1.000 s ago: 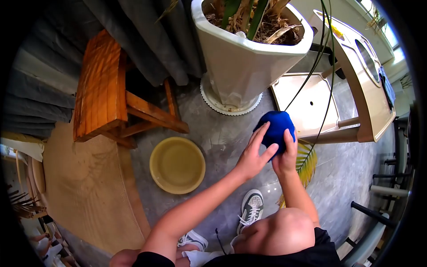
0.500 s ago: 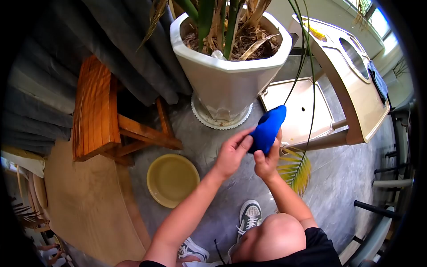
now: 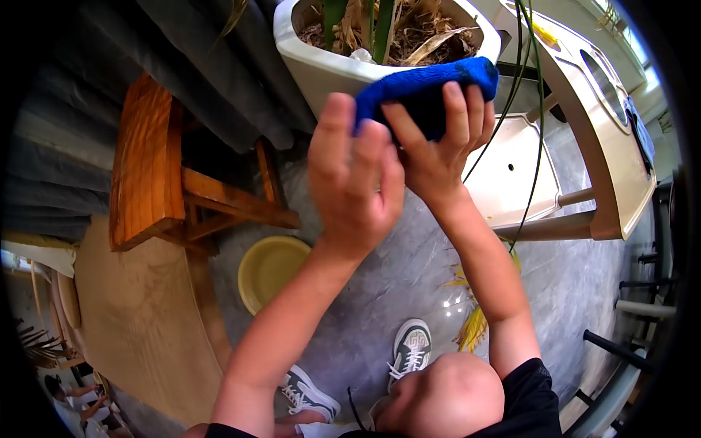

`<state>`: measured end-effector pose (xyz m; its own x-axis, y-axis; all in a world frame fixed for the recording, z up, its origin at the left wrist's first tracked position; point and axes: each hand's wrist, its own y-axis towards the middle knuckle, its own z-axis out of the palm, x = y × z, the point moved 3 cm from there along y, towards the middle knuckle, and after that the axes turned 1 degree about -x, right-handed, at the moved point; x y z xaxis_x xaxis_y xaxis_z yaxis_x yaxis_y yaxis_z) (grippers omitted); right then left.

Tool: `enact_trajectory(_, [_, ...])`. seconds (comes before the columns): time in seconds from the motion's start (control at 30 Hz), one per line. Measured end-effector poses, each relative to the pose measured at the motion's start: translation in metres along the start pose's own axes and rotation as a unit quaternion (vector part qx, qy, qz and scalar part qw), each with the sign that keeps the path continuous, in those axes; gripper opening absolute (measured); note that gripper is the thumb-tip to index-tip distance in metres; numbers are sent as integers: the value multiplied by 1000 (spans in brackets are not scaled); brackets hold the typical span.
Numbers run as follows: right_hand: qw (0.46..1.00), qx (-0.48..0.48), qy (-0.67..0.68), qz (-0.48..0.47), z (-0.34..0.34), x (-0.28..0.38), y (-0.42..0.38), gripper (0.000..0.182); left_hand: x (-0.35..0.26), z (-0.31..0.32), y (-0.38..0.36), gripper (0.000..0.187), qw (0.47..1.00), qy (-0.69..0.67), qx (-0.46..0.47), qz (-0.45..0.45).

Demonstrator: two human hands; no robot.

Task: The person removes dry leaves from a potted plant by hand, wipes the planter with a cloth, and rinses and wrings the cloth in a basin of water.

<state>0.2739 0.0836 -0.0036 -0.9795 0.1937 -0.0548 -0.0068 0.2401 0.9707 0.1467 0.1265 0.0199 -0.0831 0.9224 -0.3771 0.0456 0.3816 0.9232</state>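
A folded blue cloth [image 3: 431, 91] is up at the front rim of the white planter [image 3: 314, 77], covering part of its front wall. My right hand [image 3: 442, 150] holds the cloth from below, its fingers spread across the fabric. Whether the cloth touches the planter cannot be made out for certain. Just left of it, my left hand [image 3: 354, 175] is raised with fingers stretched and apart, smeared by motion and overlapping the cloth's left end. Dry soil, stalks and dead leaves [image 3: 438, 44] fill the planter.
A yellowish basin [image 3: 272, 270] sits on the grey floor, close to a wooden stool [image 3: 146, 168]. On the right stands a beige plastic cart [image 3: 599, 131] with a bluish cloth [image 3: 640, 135] over its edge. Long thin leaves [image 3: 539, 131] hang beside my right arm. Chairs line the right edge.
Both hands have moved up and away from my body, toward the planter's rim. The bunched cloth is now spread wider over the right hand. My left hand has let go of it.
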Motion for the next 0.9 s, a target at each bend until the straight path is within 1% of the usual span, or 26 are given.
enact_trajectory(0.03, [1000, -7, -15, 1, 1, -4, 1, 39, -3, 0, -2, 51, 991, 73, 67, 89])
enact_trajectory(0.07, [999, -14, -31, 2, 3, -8, 2, 39, -4, 1, -5, 52, 965, 144, 133, 176])
enact_trajectory(0.1, [998, -14, -54, -8, 8, -13, 3, 43, 1, 3, -5, 56, 954, 131, 201, 182])
enact_trajectory(0.13, [996, 52, -73, 5, 7, -14, 6, 47, 2, 5, -5, 56, 954, 133, 201, 180])
enact_trajectory(0.2, [997, 51, -50, -9, 19, -16, 2, 50, 8, 15, -5, 57, 958, 45, 278, 61])
enact_trajectory(0.23, [997, 50, -49, -10, 24, -17, 0, 50, 13, 19, -8, 57, 959, 63, 258, 96])
enact_trajectory(0.3, [999, 17, -23, -13, 28, -18, -6, 52, 19, 21, -9, 57, 958, 77, 253, 108])
enact_trajectory(0.37, [1000, 21, -16, -8, 28, -16, -12, 54, 24, 20, -11, 57, 957, 87, 250, 121])
enact_trajectory(0.43, [1000, 23, -14, -11, 31, -18, -24, 58, 29, 18, -12, 58, 949, 99, 257, 151])
enact_trajectory(0.47, [1000, 23, -14, -11, 33, -19, -34, 58, 33, 17, -18, 58, 949, 98, 257, 151])
enact_trajectory(0.53, [999, 43, 2, -15, 37, -19, -57, 60, 44, 16, -38, 59, 943, 94, 289, 134])
enact_trajectory(0.57, [999, 48, 0, -13, 40, -19, -71, 64, 48, 15, -46, 59, 943, 93, 288, 137])
enact_trajectory(0.63, [998, 56, 4, -10, 38, -18, -81, 66, 52, 13, -56, 60, 932, 106, 320, 131])
enact_trajectory(0.73, [998, 63, -3, -11, 38, -20, -80, 68, 53, 13, -56, 61, 928, 115, 336, 117])
enact_trajectory(0.87, [998, 54, 0, -37, 30, -24, -50, 67, 45, 16, -41, 61, 938, 120, 306, 112])
enact_trajectory(0.9, [999, 33, -1, -41, 29, -25, -35, 65, 40, 18, -29, 61, 946, 124, 277, 117])
